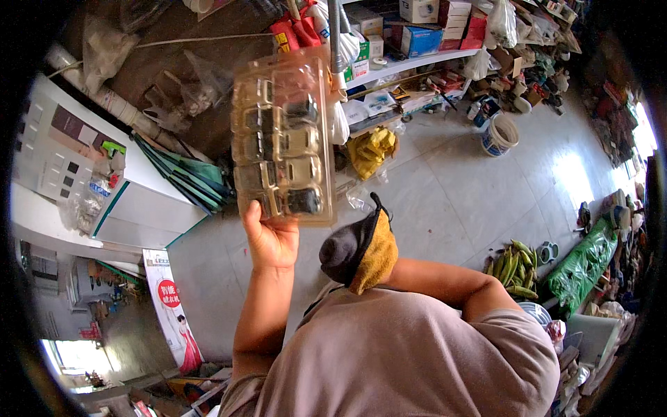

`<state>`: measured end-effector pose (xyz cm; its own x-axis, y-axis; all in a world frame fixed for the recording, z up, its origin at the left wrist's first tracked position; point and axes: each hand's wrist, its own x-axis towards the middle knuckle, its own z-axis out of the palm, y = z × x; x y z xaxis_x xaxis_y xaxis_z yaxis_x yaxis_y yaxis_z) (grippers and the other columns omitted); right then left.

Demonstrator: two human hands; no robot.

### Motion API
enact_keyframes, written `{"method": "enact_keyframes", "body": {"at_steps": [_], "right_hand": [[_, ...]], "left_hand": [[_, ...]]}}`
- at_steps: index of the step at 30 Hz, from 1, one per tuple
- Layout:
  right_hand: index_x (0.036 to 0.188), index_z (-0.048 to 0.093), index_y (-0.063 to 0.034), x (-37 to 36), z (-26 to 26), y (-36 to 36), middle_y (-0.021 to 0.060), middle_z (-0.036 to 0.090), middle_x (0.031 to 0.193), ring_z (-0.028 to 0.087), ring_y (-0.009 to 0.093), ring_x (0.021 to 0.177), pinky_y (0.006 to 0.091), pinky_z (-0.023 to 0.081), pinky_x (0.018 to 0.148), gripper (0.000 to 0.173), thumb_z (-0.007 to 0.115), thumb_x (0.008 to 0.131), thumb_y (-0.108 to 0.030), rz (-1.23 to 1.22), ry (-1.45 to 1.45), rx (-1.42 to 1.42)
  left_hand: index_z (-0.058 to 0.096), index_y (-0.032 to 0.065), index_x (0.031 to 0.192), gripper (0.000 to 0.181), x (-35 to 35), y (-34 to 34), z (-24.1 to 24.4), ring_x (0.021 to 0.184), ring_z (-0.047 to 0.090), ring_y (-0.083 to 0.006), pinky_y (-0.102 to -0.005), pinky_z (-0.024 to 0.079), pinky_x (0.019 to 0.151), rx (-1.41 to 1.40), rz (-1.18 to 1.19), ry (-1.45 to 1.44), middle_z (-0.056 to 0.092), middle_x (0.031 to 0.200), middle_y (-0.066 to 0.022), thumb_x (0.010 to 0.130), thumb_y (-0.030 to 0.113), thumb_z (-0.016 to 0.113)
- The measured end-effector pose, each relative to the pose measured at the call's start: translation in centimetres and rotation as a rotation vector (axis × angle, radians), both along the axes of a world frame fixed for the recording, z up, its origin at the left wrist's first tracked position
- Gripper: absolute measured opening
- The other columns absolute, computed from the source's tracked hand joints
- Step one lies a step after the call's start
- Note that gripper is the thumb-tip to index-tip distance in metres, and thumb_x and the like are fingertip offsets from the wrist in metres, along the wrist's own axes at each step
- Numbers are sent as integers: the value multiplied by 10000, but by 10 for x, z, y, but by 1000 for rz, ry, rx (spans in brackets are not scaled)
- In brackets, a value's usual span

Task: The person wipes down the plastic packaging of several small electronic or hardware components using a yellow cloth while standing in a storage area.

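A clear plastic blister tray is held upright before me, with my left hand gripping its lower edge. My thumb lies on its near face and the other fingers are behind it. Several moulded pockets run in two columns. Dark pieces show in some of them, and others look see-through. At the end of my right forearm, close to my chest, a black and mustard fabric piece covers my right hand. The fingers are hidden, so I cannot see whether they grip the fabric or are inside it.
Shelves with boxes stand ahead, beside a grey upright post. A yellow plastic bag sits below. A white bucket and green corn cobs are on the tiled floor. Folded green umbrellas lean by a white cabinet.
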<state>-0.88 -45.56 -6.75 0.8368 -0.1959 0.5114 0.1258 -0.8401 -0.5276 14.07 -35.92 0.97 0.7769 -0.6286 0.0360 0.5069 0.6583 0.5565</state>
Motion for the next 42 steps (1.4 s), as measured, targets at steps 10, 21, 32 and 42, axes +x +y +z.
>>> {"method": "enact_keyframes", "body": {"at_steps": [10,21,32,42], "right_hand": [[1082,556,9,28,96,-27,188,540,1040,496,377,965,392,431,824,584,695,556,-205,46,-149,579],[1192,487,37,18,89,-69,115,565,1120,550,229,1008,312,412,916,946,890,449,-385,76,-194,569],[926,601,-8,33,58,-114,108,557,824,536,285,768,359,459,708,392,719,659,-270,-84,-106,5],[921,546,-2,24,59,-74,152,474,827,444,361,763,411,381,693,475,705,494,-136,-32,-150,219]], "left_hand": [[361,141,1364,619,-33,2,6,1189,464,-248,-423,372,994,81,-45,-135,471,1325,-55,843,406,564],[282,125,1402,898,-24,27,11,1297,343,-264,-464,305,1053,-121,-267,-37,334,1433,-72,735,645,583],[499,116,1249,524,-19,18,5,1112,541,-271,-458,449,945,140,-205,-15,572,1203,-70,770,268,648],[389,100,1338,710,-20,8,9,1214,456,-272,-468,384,1018,-106,-37,-166,471,1324,-74,729,299,696]]}}
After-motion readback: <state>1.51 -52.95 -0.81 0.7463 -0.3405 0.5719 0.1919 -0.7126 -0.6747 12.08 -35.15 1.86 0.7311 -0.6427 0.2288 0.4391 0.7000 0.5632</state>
